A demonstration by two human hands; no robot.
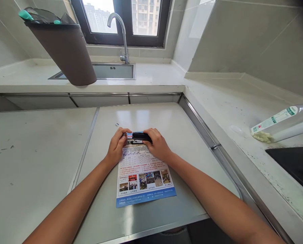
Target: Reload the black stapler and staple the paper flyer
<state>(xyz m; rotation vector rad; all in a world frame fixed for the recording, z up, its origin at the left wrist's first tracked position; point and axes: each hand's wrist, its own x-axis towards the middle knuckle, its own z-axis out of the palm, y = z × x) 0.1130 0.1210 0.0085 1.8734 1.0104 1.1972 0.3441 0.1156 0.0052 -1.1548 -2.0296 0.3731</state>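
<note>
A black and silver stapler [140, 136] lies crosswise over the top of a printed leaflet [143, 161] on the folding table. My right hand [157, 144] is closed around the stapler's right end. At its left end, the fingers of my left hand [116, 145] are curled in a pinch, with a small grey piece between thumb and forefinger that I cannot make out. A slim metal part of the stapler shows below its black top and reaches toward my left fingertips. The leaflet has text, a table, small photos and a blue bottom band.
The light table [52, 159] has a metal seam and scattered staple bits [117, 124]. Behind it stand a brown bin [62, 51], a sink [115, 71] and a faucet [124, 37]. Along the right counter [227, 108] are a clear bottle [286, 123] and a black panel [294, 162].
</note>
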